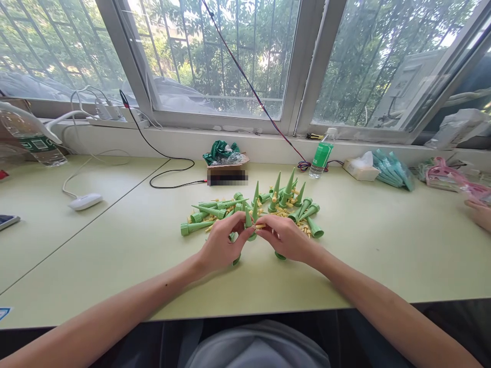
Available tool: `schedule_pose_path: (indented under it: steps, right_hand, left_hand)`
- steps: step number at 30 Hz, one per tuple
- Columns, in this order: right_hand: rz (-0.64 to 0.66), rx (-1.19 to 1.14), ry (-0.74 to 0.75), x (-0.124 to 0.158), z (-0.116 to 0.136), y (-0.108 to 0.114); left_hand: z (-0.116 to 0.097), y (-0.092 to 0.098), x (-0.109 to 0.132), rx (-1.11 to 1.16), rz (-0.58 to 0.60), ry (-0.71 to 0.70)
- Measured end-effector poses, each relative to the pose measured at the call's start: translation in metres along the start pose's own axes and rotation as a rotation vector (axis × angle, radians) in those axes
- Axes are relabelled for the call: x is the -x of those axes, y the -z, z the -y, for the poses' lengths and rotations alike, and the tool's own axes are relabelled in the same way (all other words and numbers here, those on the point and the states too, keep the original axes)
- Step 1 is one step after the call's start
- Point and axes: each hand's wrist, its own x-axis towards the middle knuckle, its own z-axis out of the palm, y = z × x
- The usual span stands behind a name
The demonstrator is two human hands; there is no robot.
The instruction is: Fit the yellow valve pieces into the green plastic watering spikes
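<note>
My left hand [221, 241] is closed around a green plastic plant-watering spike [249, 220], its point facing up. In my right hand [288, 237], thumb and fingers pinch a small yellow valve piece [260, 226] against the side of the spike. How far the valve sits in the spike cannot be made out. Just beyond both hands lies a loose heap of more green spikes [315, 227] and yellow valve pieces [274, 198], some spikes upright and others on their sides. Parts of two green pieces [281, 256] show beneath my hands.
Behind the heap stand a small cardboard box [227, 174] with green plastic wrapping and a green-labelled water bottle [321, 154]. A tissue box [360, 169] and teal packets [392, 171] are further right. Another person's hand [478, 214] holds something pink. A white mouse [86, 201] lies left.
</note>
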Motion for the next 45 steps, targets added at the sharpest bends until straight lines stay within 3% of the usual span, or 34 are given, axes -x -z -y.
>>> schedule_pose_path:
  steps: [21,29,35,41,45]
  right_hand:
    - [-0.057,-0.009,0.044,-0.0012,-0.0030,-0.0009]
    - [-0.080,0.013,0.073,-0.0013,-0.0022,0.0001]
    - [-0.094,0.011,0.114,-0.0011,-0.0025,0.0000]
    - [-0.096,0.016,0.143,-0.0008,-0.0011,0.0019]
    - [-0.057,0.039,0.103,-0.0002,0.0000,0.0022]
  left_hand:
    - [-0.0024,0.0017,-0.0022,0.267,-0.005,0.137]
    - [-0.0066,0.0069,-0.0087,0.665,0.070,0.325]
    - [-0.0047,0.0080,-0.0092,0.796,0.114,0.418]
    - [-0.0083,0.0063,-0.0088,0.730,0.116,0.375]
    - [-0.0068,0.0021,-0.0024,0.469,0.107,0.190]
